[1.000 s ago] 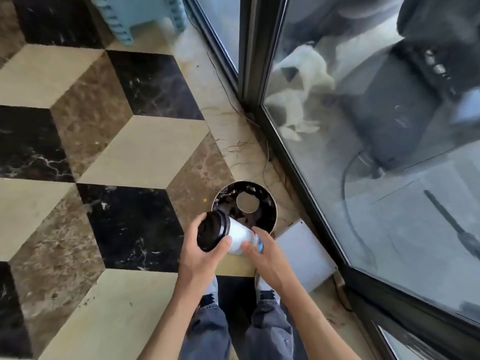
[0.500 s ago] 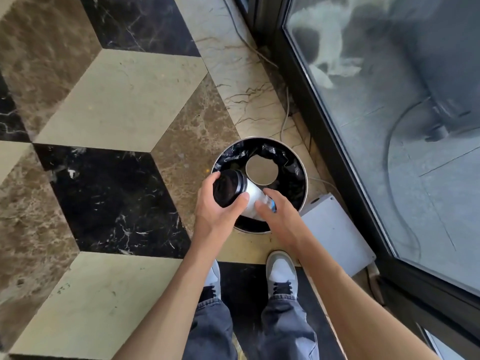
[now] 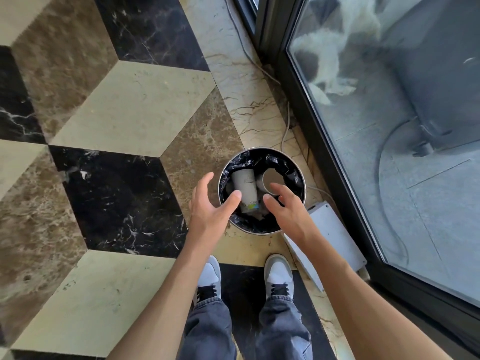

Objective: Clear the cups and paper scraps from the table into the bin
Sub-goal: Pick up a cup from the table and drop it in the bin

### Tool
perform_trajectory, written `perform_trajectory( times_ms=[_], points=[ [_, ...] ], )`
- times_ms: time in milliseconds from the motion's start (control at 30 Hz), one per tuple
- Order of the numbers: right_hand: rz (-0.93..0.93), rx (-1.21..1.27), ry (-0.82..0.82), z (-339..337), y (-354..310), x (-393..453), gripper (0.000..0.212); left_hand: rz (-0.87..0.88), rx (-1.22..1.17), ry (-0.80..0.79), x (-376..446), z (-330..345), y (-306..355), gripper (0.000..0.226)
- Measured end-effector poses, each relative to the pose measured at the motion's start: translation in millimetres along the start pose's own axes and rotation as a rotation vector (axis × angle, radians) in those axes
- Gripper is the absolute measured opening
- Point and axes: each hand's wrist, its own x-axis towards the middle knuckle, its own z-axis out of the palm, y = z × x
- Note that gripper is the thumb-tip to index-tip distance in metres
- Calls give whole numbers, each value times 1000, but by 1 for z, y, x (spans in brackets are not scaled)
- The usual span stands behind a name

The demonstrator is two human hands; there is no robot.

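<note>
A round metal bin [image 3: 303, 178] lined with a black bag stands on the floor in front of my feet. A white paper cup [image 3: 244, 187] lies on its side inside the bin. Beside it rests a second cup [image 3: 270, 181] with its round end facing up. My left hand [image 3: 211, 207] hovers over the bin's left rim, fingers spread, holding nothing. My right hand [image 3: 285, 209] hovers over the bin's near right side, also spread and empty. No table is in view.
The floor is patterned marble tile. A flat white box [image 3: 330, 235] lies right of the bin against a dark door frame [image 3: 319, 141]. Thin cables [image 3: 285, 126] run along the frame. A white dog [image 3: 335, 48] stands behind the glass.
Both hands held the cup over the bin; they have let go and spread apart. The cup now lies inside the bin. The view has come closer to the bin.
</note>
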Motion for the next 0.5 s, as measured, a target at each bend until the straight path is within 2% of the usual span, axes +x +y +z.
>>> perform_trajectory(
  times_ms=[267,500],
  points=[
    [-119,-4,51,-36,-90,-66,53,94,-106,63,-51,-58,78,76],
    [-311,8,102,-83,-227,-175,53,298,-158,136,-141,-150,211,83]
  ],
)
